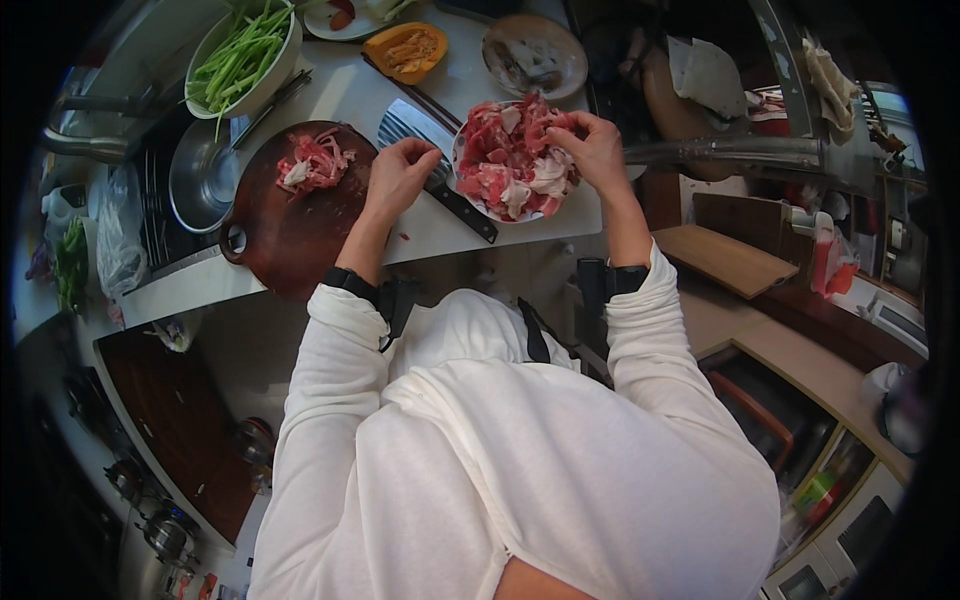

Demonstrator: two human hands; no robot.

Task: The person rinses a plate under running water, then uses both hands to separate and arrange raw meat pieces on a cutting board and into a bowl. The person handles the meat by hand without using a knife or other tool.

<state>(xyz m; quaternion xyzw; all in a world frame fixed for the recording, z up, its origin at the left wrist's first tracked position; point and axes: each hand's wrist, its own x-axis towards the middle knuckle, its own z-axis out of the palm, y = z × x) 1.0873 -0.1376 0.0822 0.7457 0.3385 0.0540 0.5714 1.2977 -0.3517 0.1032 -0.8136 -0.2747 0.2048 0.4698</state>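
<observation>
A bowl (540, 218) heaped with raw meat pieces (499, 161) stands near the counter's front edge. My right hand (598, 150) reaches over its right side, thumb and fingers pinching a piece of the meat. Left of the bowl is my left hand (396, 176), raised with thumb and fingertips together; I see nothing between them. Beside it a round wooden cutting board (300, 232) carries a small pile of sliced raw meat (315, 161). A cleaver with a black handle (461, 210) lies between board and bowl, its blade partly hidden behind my left hand.
A white bowl of green stalks (244, 60), a steel basin (202, 180) and the sink's faucet (86, 142) are at left. Behind the meat are a cut pumpkin half (406, 51) and a soiled plate (534, 56). A pan handle (720, 151) juts out at right.
</observation>
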